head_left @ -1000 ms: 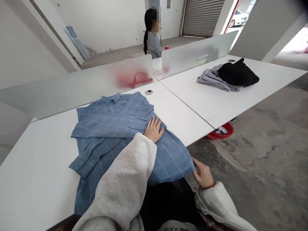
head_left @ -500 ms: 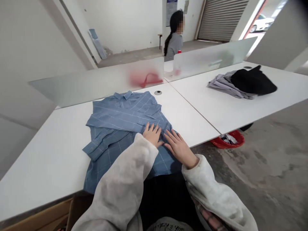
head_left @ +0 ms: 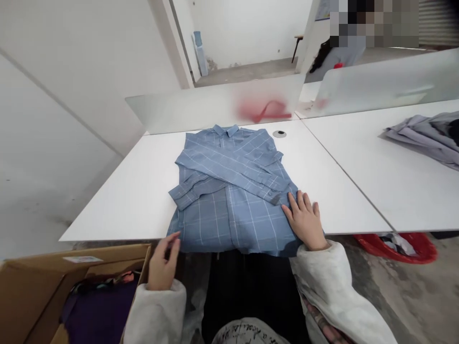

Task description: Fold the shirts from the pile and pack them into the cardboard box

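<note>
A blue shirt with white check lines lies spread on the white table, collar at the far side and both sleeves crossed over its front. Its hem overhangs the near edge. My right hand rests flat on the shirt's right side, fingers spread, beside a cuff. At the lower left corner of the hem is my left hand, thumb and forefinger slightly apart, fingertips at the fabric's edge. Whether those tips touch the cloth is hard to tell.
An open cardboard box with dark purple cloth stands below left. Frosted dividers line the table's far side. Folded grey clothes lie at right, above a red basket on the floor. A person is beyond the divider.
My left hand has left the sleeves and moved down to the hem's left corner. My right hand stays flat on the shirt's right side. The view has swung left.
</note>
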